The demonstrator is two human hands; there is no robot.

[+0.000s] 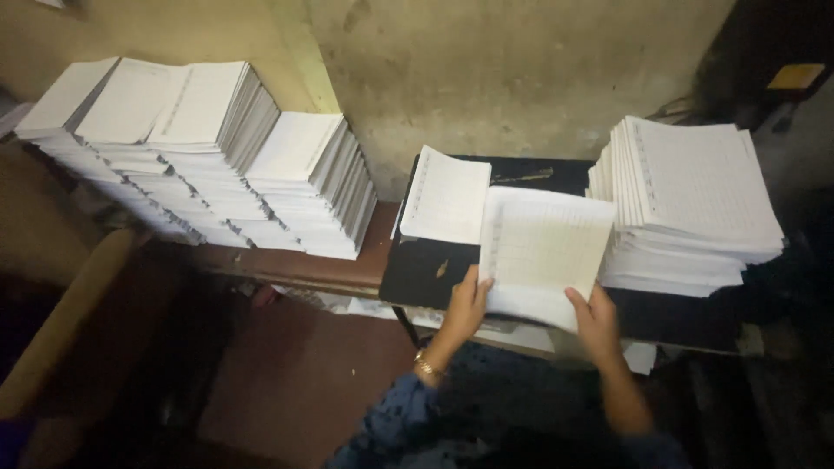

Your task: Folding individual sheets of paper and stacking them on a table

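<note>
Left fingers: the left hand [466, 306] has its fingers close together and curled over the near left edge of a bundle of ruled sheets [540, 252], thumb tucked somewhere I can't make out. So yeah, clamped on the paper.

Right fingers: the right hand [595, 320] does the same on the near right corner, thumb on top of the sheets, the other fingers under and hidden. Gripping, not loose.

Wrist: there's a gold bracelet [426, 363] on the left wrist, and a dark blue patterned sleeve [391, 421] below that.

The bundle: printed grid pages, held tilted up a bit over the near edge of the black table [417, 269]. It sits between the two hands, roughly mid-table, and its far right corner overlaps the big stack.

Small pile: just to the left and a bit farther back, a thin pile of the same ruled sheets [446, 195] lies flat on the black top, touching or nearly touching the held bundle, hard to say which.

Right stack: a tall stack of ruled pages [691, 204] at the right end of the table, edges slightly fanned.

Left stacks: well off to the left, a brown bench [295, 265] carries a long row of white paper stacks [200, 148], leaning and stepped like stairs.

Background: a rough, stained plaster wall [486, 78] behind everything. Really dim down near the floor, can't see much there.
</note>
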